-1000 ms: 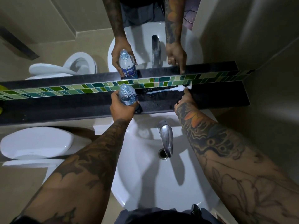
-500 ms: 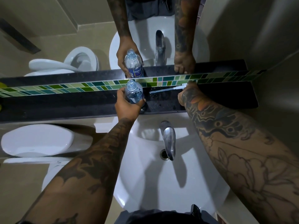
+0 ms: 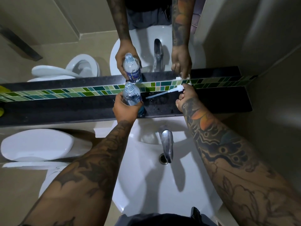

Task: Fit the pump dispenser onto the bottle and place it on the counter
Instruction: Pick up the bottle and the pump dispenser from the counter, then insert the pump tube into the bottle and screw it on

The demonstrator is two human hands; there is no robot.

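A clear plastic bottle (image 3: 131, 93) with an open neck and a blue label stands upright on the black counter ledge (image 3: 219, 101). My left hand (image 3: 125, 110) is wrapped around its lower body. The white pump dispenser (image 3: 164, 92) lies tilted over the ledge, its long tube pointing left toward the bottle, the tube's tip apart from the bottle. My right hand (image 3: 187, 97) pinches the pump's head at the right end, by the green tile strip. The mirror above repeats both hands and the bottle.
A white sink (image 3: 146, 176) with a chrome tap (image 3: 167, 144) sits right below the ledge. The toilet cistern lid (image 3: 35, 144) is at the left. Water drops dot the ledge between my hands. A beige wall closes the right side.
My right hand has closed on the pump head and lifted that end off the ledge, tilting the tube. The left hand keeps holding the bottle in the same spot.
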